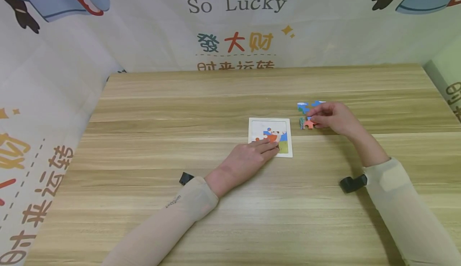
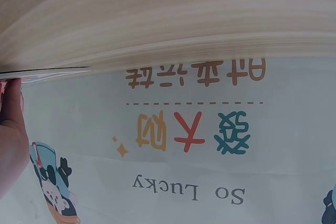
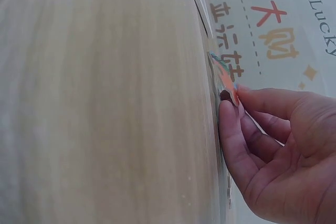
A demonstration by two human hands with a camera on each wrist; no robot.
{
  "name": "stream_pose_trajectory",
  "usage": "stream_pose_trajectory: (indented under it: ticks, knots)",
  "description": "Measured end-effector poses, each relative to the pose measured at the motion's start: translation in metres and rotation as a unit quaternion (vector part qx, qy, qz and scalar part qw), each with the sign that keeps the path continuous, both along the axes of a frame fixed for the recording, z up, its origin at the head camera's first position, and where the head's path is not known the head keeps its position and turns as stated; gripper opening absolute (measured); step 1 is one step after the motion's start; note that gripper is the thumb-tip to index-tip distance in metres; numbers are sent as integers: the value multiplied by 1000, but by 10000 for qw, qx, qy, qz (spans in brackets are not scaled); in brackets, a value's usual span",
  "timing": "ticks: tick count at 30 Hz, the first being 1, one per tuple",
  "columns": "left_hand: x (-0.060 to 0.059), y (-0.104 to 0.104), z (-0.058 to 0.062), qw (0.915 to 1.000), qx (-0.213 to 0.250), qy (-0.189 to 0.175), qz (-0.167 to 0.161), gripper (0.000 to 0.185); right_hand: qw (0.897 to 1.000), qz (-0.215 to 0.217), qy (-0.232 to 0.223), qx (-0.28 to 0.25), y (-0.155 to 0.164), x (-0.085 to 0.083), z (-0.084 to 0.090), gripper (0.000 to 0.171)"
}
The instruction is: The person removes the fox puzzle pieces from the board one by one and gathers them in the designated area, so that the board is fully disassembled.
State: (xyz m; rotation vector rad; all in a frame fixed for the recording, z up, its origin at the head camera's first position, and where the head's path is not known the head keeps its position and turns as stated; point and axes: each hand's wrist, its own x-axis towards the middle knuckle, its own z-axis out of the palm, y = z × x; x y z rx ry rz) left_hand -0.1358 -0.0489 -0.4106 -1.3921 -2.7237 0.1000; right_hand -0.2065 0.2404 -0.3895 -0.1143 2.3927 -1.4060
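Note:
A white-framed jigsaw board (image 1: 269,120) lies flat on the table, partly filled with pieces that show an animal in orange, with blue and green around it. My left hand (image 1: 248,158) rests on its lower part with the fingers extended, covering some of the picture. Right of the board, my right hand (image 1: 336,118) pinches an orange and green puzzle piece (image 3: 227,77) between thumb and index finger. In the right wrist view the piece is tilted up from the table. Just beyond that hand lie blue puzzle pieces (image 1: 303,107), partly hidden by its fingers.
The wooden table (image 1: 162,125) stretches out on all sides of the board. A printed cloth (image 1: 151,25) with lettering hangs behind its far edge and along the sides. Each sleeve carries a black wrist camera (image 1: 353,184).

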Motion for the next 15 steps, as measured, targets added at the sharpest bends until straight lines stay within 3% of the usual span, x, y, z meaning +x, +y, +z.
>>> stream_pose_trajectory:
  ticks: [15]
  knots:
    - [1, 0, 2, 10000, -27, -18, 31, 45, 9981, -44, 327, 521, 1, 3, 3, 31]
